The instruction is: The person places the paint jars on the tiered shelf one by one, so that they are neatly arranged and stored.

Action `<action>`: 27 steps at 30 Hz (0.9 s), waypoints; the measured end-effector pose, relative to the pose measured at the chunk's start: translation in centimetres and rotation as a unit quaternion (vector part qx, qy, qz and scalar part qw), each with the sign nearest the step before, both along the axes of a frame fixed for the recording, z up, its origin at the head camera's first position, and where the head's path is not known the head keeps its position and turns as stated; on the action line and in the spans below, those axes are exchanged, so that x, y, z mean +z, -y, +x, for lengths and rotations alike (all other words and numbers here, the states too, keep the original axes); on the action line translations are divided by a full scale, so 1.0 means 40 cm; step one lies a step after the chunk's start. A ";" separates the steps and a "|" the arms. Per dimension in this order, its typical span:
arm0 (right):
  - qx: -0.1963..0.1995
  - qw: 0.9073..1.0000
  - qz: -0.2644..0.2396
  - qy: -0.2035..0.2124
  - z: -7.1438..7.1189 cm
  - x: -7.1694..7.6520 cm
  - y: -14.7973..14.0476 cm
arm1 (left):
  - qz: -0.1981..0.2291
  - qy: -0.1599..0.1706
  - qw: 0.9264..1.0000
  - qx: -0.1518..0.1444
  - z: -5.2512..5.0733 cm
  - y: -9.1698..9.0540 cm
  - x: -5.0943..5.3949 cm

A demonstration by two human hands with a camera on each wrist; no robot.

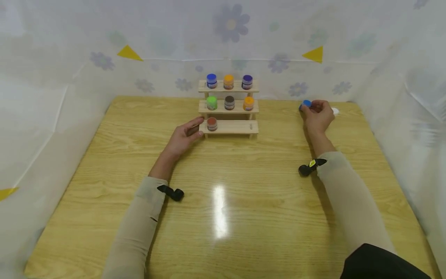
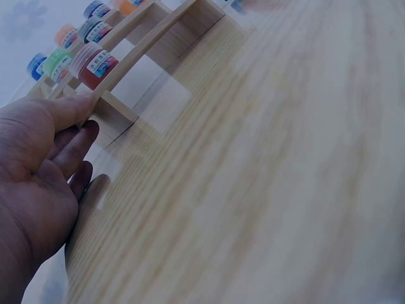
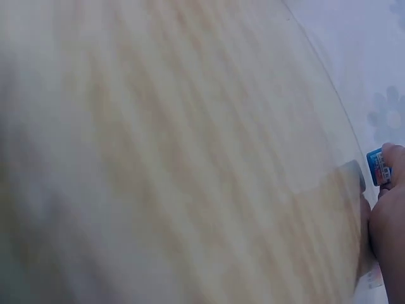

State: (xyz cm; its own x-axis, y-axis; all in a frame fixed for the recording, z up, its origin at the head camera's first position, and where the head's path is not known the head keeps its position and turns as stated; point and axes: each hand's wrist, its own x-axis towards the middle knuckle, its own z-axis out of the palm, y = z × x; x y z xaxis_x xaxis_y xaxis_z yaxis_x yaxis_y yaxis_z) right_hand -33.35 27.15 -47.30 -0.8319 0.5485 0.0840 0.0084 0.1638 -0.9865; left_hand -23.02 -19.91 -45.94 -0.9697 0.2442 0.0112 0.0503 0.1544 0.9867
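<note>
A three-step wooden display rack (image 1: 230,127) stands near the back of the table, bearing small lidded paint jars. My left hand (image 1: 182,139) holds the left end of its lowest step, thumb at the front corner and a finger at the rear. In the left wrist view, the thumb of the left hand (image 2: 44,145) touches the step beside a red-brown jar (image 2: 95,66). Over at the back right, my right hand (image 1: 318,117) pinches a blue-lidded paint jar (image 1: 306,104). Its label shows in the right wrist view, where the jar (image 3: 378,168) is partly covered by fingers.
Blue, orange and purple jars line the top step; green, dark brown and orange jars (image 1: 248,103) fill the middle one. Behind my right hand a white-lidded item (image 1: 335,111) is mostly hidden. White flowered sheeting (image 1: 167,35) walls the back and sides of the table.
</note>
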 end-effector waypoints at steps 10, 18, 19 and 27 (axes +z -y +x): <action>0.059 0.997 0.005 -0.043 0.053 0.016 0.039 | -0.008 -0.010 1.000 0.006 0.006 0.002 0.007; 0.110 0.991 -0.039 -0.069 0.124 0.050 0.106 | -0.009 -0.007 1.000 0.003 0.003 0.006 0.004; 0.116 0.990 -0.034 -0.079 0.132 0.052 0.115 | -0.009 -0.006 1.000 0.003 0.003 0.006 0.003; 0.156 0.978 -0.002 -0.139 0.212 0.089 0.201 | -0.011 0.004 1.000 -0.001 0.011 -0.004 0.023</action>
State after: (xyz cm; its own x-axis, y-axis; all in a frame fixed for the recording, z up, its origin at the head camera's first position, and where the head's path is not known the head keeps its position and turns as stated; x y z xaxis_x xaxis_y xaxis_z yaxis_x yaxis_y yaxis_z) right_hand -24.88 19.11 -43.74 -0.9042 0.2725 0.3289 -0.3094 0.1127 -0.9442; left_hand -22.58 -19.73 -45.02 -0.9691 0.2468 -0.0022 0.0425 0.1753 0.9836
